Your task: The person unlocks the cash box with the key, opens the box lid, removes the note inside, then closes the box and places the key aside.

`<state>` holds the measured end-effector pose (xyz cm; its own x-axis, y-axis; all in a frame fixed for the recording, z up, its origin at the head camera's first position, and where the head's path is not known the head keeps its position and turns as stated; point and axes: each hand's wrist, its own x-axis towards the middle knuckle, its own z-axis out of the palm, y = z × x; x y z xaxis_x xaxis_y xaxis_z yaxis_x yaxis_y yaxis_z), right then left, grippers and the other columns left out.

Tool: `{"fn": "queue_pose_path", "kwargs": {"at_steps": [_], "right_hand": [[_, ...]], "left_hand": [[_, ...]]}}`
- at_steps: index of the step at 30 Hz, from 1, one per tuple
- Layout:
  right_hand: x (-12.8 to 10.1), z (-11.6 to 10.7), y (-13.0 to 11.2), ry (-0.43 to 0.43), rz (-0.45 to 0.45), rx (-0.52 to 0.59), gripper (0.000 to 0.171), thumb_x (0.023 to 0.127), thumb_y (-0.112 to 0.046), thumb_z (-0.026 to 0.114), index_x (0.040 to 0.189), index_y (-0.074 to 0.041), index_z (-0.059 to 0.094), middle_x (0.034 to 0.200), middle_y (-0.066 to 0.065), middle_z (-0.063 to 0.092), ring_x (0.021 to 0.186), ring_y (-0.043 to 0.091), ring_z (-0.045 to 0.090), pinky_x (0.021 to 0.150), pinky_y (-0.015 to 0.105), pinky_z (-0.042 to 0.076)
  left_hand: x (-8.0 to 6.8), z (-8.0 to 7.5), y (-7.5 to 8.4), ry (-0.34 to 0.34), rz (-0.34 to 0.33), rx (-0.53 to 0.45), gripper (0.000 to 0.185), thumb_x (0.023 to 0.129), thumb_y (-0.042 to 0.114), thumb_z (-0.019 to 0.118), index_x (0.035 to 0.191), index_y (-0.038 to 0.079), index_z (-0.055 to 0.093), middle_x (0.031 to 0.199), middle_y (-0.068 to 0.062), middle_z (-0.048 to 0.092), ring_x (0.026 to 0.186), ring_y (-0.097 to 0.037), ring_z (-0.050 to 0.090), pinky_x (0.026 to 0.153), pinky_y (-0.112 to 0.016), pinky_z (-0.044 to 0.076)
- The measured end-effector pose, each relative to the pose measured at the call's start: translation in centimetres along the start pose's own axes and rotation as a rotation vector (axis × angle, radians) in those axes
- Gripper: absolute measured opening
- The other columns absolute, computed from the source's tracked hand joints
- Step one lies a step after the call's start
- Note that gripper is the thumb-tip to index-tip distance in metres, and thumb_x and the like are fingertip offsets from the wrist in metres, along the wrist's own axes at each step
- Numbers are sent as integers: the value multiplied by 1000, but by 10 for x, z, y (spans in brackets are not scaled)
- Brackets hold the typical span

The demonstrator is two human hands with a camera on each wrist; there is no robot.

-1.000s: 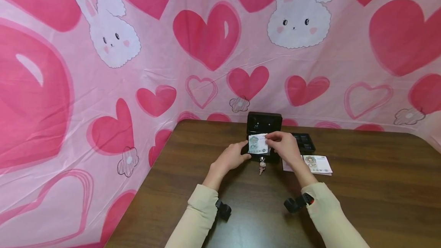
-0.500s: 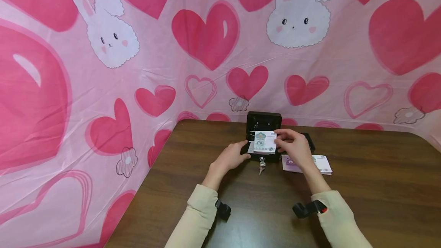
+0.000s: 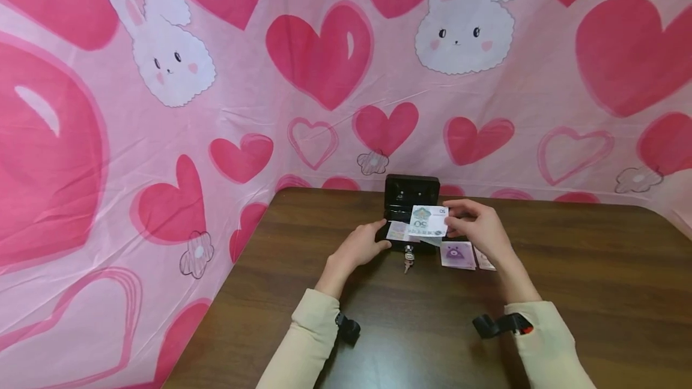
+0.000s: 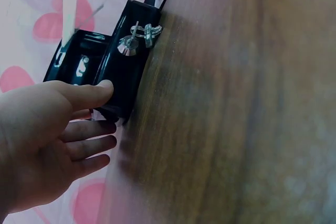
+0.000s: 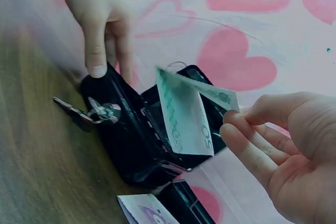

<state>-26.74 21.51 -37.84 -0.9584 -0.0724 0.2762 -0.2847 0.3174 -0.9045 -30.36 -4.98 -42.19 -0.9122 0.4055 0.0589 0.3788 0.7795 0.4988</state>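
Hands [image 3: 358, 245] hold black box [image 3: 412, 188], banknote [image 3: 429, 221]; pinkish note [image 3: 399, 231] in box.

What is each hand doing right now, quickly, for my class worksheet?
Left hand: holding the black box at its left side.
Right hand: pinching a banknote marked 50.

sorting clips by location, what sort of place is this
Probably an indoor recording corner, though the wider room is out of view. A wood-look table stands by a creased pink sheet printed with hearts and rabbits, and a black device is strapped near each wrist.
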Motion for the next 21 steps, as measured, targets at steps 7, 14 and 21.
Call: {"fn": "queue_pose_path", "kwargs": {"at_steps": [7, 14, 21], "right_hand": [[-2, -16, 1, -56, 44, -13, 42, 92, -12, 71, 128, 6, 59, 92, 2, 65, 68, 12, 69, 66, 31, 62], [-6, -32, 4, -184, 86, -66, 42, 94, -17, 69, 127, 6, 60, 98, 21, 69, 71, 20, 72, 71, 42, 62], [-10, -46, 11, -269, 110, -69, 45, 92, -16, 71, 128, 8, 58, 94, 16, 70, 73, 22, 73, 72, 47, 61]], "left_hand": [[-1, -2, 1, -4, -10, -15, 60, 97, 29, 65, 149, 8, 46, 151, -9, 50, 136, -22, 51, 113, -40, 41], [0, 0, 0, -9, -8, -7, 60, 97, 31, 65, 149, 8, 46, 151, -9, 50, 136, -22, 51, 113, -40, 42], [0, 0, 0, -9, -10, -4, 60, 96, 32, 65, 149, 10, 46, 151, -8, 50, 135, -22, 52, 113, -40, 42]]}}
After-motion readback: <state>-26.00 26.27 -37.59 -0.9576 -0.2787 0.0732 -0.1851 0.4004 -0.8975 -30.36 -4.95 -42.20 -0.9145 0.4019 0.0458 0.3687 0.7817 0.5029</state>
